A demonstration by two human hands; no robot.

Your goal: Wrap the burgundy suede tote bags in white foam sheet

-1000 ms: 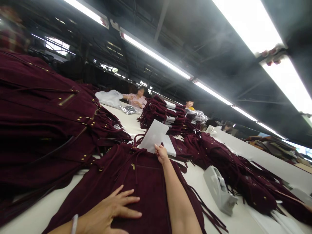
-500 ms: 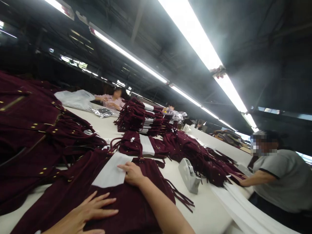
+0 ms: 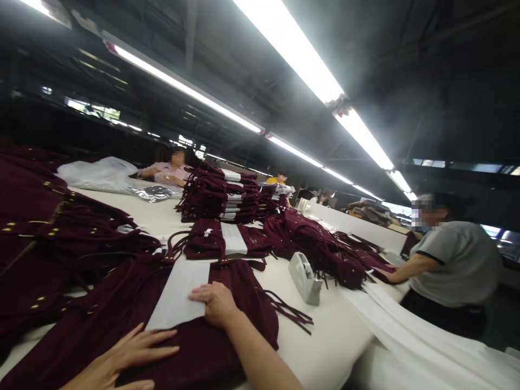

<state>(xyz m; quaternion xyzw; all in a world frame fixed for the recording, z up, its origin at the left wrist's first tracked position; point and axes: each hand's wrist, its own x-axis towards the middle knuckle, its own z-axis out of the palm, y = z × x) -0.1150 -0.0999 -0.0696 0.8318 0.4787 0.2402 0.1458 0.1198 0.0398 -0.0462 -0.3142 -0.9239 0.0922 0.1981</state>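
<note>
A dark maroon bag [image 3: 190,352] with a thin strap handle and fringe lies flat on the table before me. A white paper sheet [image 3: 174,298] rests on it, its lower edge meeting maroon fabric. My left hand [image 3: 136,352] is open, fingers spread on the bag just below the sheet. My right hand [image 3: 217,306] lies with fingers stretched over the sheet's right edge, its palm on the bag. Just beyond is another folded maroon bag [image 3: 199,241] wrapped by a white paper band [image 3: 233,239].
A grey tape dispenser [image 3: 304,279] stands to the right. Banded maroon bags form a stack [image 3: 219,195] farther back, and more bags [image 3: 36,244] lie left. White sheets [image 3: 390,319] hang over the right table edge near a co-worker [image 3: 450,265]. Clear plastic [image 3: 99,173] lies at the back left.
My right hand's fingers have gone from a pointing index finger to lying together on the sheet. My left hand keeps its place on the bag. The whole view has shifted somewhat.
</note>
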